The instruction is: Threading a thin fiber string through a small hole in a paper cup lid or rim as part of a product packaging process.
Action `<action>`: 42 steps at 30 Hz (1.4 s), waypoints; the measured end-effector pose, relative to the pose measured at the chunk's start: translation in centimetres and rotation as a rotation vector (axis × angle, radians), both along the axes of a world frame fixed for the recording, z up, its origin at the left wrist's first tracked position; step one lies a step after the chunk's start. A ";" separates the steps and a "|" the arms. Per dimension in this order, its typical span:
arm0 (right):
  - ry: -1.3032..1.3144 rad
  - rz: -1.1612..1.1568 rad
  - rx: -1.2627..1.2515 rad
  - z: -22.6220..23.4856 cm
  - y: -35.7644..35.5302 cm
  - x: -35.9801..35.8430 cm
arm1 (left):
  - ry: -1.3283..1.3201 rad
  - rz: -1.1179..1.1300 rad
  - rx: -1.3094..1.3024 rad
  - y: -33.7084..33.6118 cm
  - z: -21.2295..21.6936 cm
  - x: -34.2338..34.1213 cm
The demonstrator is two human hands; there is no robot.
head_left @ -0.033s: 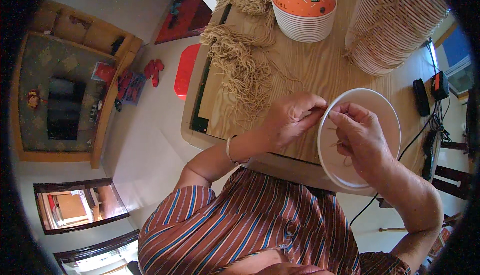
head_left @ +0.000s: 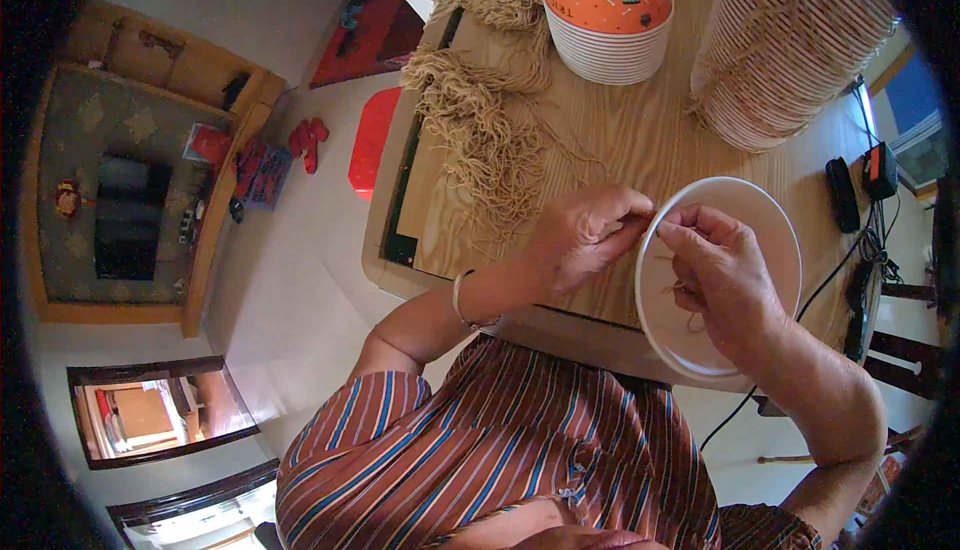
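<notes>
A paper bucket (head_left: 765, 250) with a white inside and rolled rim is tilted over the table's front edge, its mouth toward me. My left hand (head_left: 595, 235) is closed in a pinch outside the left part of the rim; what its fingertips hold is too small to make out. Inside the mouth, my right hand (head_left: 715, 265) is closed, thumb and forefinger at the same spot of the rim. A short brown cord (head_left: 694, 324) hangs out below its curled fingers. Loose bundles of the same cord (head_left: 480, 140) lie on the table beyond my left hand.
An orange printed bucket stack (head_left: 610, 25) stands upside down at the back of the wooden table (head_left: 630, 140). Right of it leans a taller stack of nested buckets (head_left: 790, 50) with cords along its side. A black adapter with cables (head_left: 880, 172) lies at the right edge. A red stool (head_left: 375, 140) stands left.
</notes>
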State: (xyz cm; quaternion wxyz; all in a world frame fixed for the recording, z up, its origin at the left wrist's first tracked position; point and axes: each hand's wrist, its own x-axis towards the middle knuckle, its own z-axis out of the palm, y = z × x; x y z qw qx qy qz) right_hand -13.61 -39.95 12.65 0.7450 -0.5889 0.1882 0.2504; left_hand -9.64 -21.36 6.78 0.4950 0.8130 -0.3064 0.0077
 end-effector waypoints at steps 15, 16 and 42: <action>0.004 -0.012 -0.031 0.0 0.2 0.4 | 0.186 -0.033 -0.320 -0.4 -1.0 -0.3; 0.005 -0.010 -0.018 -0.1 0.1 0.4 | 0.075 -0.057 -0.256 -0.3 -0.9 -0.2; -0.068 0.158 -0.095 0.1 0.0 0.3 | 0.540 -0.015 -0.495 0.4 -1.9 0.3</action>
